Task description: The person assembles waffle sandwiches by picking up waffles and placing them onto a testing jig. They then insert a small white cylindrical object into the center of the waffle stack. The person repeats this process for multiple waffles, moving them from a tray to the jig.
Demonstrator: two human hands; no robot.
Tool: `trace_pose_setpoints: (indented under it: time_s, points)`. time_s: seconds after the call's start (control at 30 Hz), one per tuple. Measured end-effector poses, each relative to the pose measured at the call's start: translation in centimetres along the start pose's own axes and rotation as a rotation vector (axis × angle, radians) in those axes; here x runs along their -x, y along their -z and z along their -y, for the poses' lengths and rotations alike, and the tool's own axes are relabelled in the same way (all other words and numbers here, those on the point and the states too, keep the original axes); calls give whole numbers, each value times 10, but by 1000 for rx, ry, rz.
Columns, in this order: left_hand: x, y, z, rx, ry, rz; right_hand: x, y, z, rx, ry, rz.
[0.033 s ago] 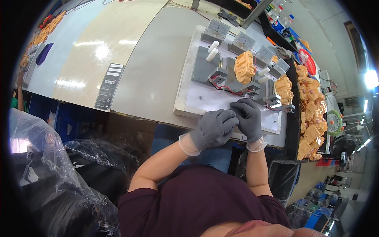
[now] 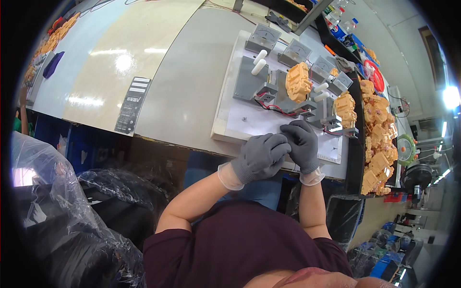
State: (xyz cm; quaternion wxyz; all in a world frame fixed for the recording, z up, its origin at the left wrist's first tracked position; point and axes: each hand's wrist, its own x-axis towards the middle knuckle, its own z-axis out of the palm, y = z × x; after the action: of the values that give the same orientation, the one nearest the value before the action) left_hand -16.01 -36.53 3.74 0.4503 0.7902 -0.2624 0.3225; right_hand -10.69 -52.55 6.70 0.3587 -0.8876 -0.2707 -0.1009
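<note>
In grey knit gloves, my left hand (image 2: 261, 157) and my right hand (image 2: 301, 145) meet at the front edge of a white test board (image 2: 230, 128). The fingers of both are curled inward and touch at the tips; whatever they may hold is hidden. Just beyond them, a peach-orange moulded plastic housing (image 2: 298, 82) sits on a grey fixture. A second orange housing (image 2: 345, 109) rests on the fixture to its right. Small metal clamp blocks (image 2: 267, 91) with red and black wires stand on the board, beside white-handled levers (image 2: 259, 62).
Several analog panel meters (image 2: 263, 37) line the board's back. At right, a black-edged tray (image 2: 354, 158) borders a heap of orange housings (image 2: 379, 139). A dark label strip (image 2: 133, 105) lies on the table at left. Plastic-wrapped chairs (image 2: 72, 216) stand lower left.
</note>
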Motion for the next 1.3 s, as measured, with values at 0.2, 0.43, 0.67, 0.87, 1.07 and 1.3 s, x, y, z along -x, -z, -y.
trace_pose_setpoints:
  time_s: [0.2, 0.43, 0.67, 0.87, 1.07, 1.3]
  points:
    - [-9, 3, -6, 266, 41, -29, 1, 0, 2, -16, -46, 28]
    - [-28, -4, -4, 355, -81, -49, -2, 6, 1, -78, -20, 74]
    - [-56, -16, 7, 338, 216, -141, -4, -1, 0, 109, 17, -94]
    - [-56, -17, 6, 216, 305, 102, -5, 2, 3, 213, -108, -24]
    - [-57, -12, 13, 496, 407, 127, -19, 29, 25, -1, -314, -184]
    - [-54, -10, 16, 1006, 613, 224, -95, 41, 16, 208, -286, 11]
